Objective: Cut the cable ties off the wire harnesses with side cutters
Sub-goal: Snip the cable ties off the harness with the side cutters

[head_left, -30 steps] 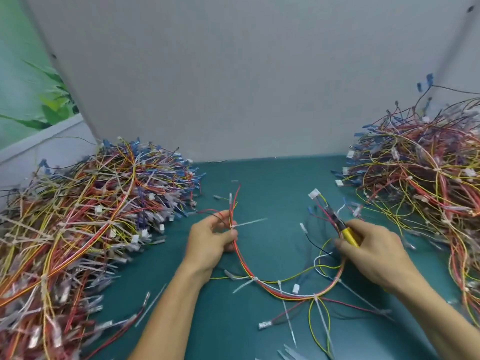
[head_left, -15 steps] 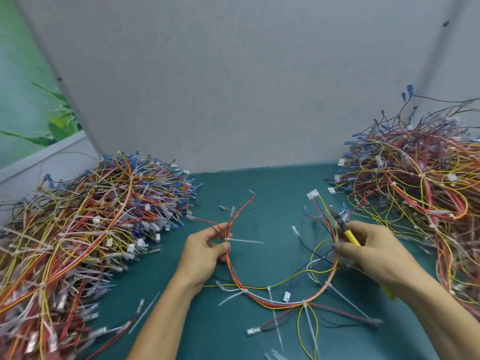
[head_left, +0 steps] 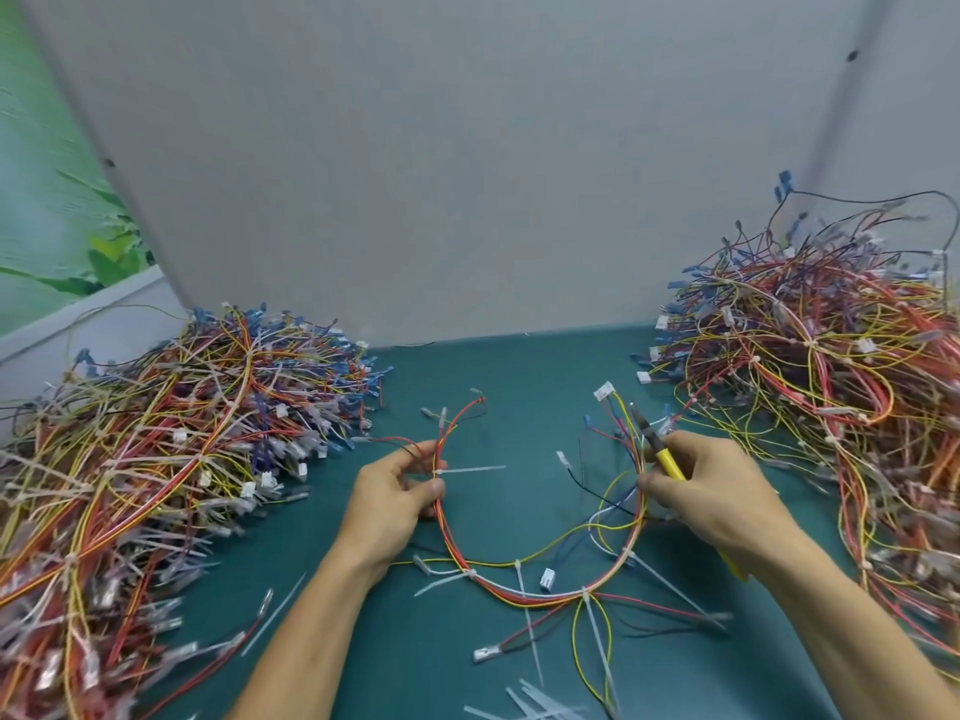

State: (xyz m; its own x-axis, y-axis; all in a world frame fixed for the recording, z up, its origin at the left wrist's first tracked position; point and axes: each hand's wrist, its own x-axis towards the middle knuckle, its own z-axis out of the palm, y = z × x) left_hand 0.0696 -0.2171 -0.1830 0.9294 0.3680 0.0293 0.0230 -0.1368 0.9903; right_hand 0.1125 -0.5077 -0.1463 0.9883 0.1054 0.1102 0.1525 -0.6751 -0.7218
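A wire harness of red, orange and yellow wires lies in a U-shaped loop on the green table. My left hand pinches its left branch just below a white cable tie whose tail sticks out to the right. My right hand grips yellow-handled side cutters, their dark jaws pointing up-left beside the harness's right branch, and also touches that branch. More white ties sit along the loop's bottom.
A big heap of harnesses fills the left side of the green table; another heap lies at the right. Cut tie pieces lie at the near edge. A grey wall panel stands behind.
Both hands and the harness have shifted slightly; the loop has opened a little and the cutters' jaws now point higher beside the right branch. The camera view has tilted.
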